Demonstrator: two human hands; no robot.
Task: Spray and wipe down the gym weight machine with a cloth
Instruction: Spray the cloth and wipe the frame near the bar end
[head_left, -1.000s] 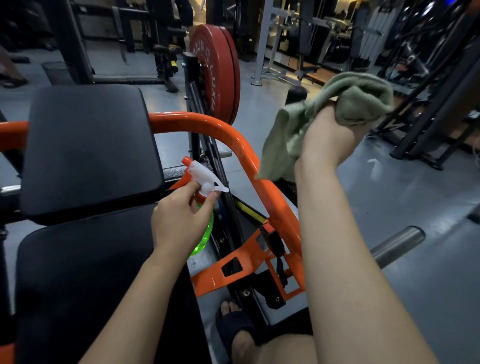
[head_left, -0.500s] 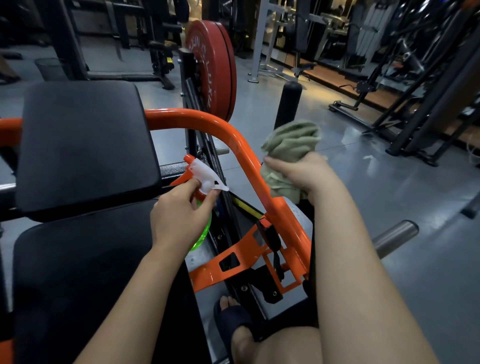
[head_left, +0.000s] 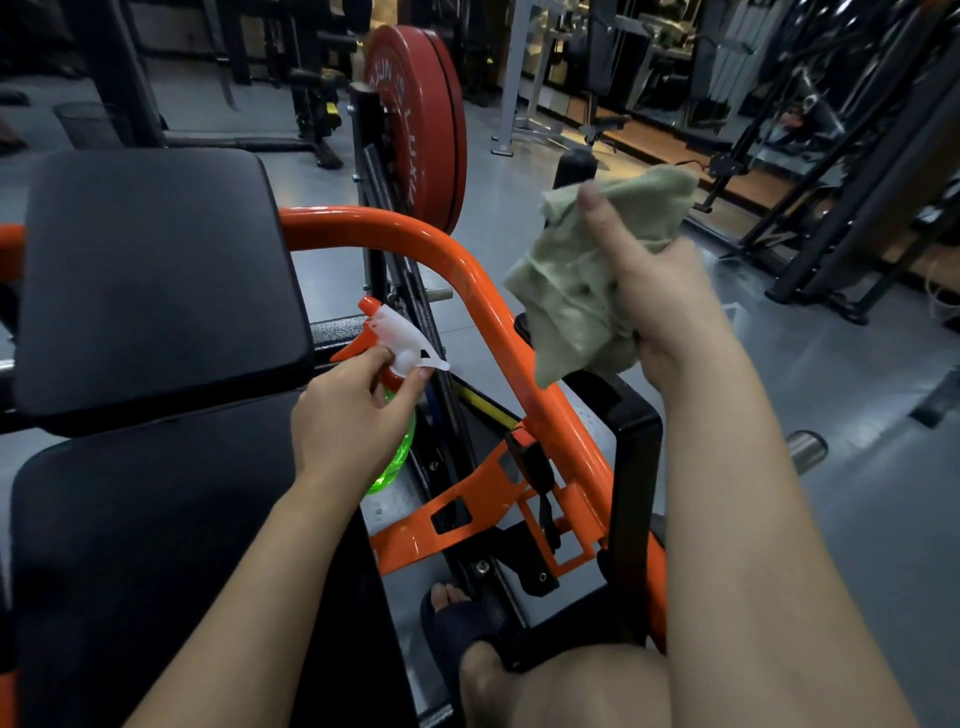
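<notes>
The weight machine has a curved orange frame tube and black pads. My left hand grips a green spray bottle by its neck, just under the white and orange trigger head. The nozzle points toward the black pad. My right hand holds a bunched pale green cloth just right of the orange tube, thumb raised against the cloth. The cloth hangs beside the tube; I cannot tell whether it touches it.
Red weight plates stand on the machine behind the tube. A black upright post and a chrome peg sit at the right. My sandalled foot is on the grey floor below. Other gym racks fill the back right.
My right hand came down with the cloth from up high, reached the orange tube, then lifted slightly to its right side. My left hand with the bottle stayed in place.
</notes>
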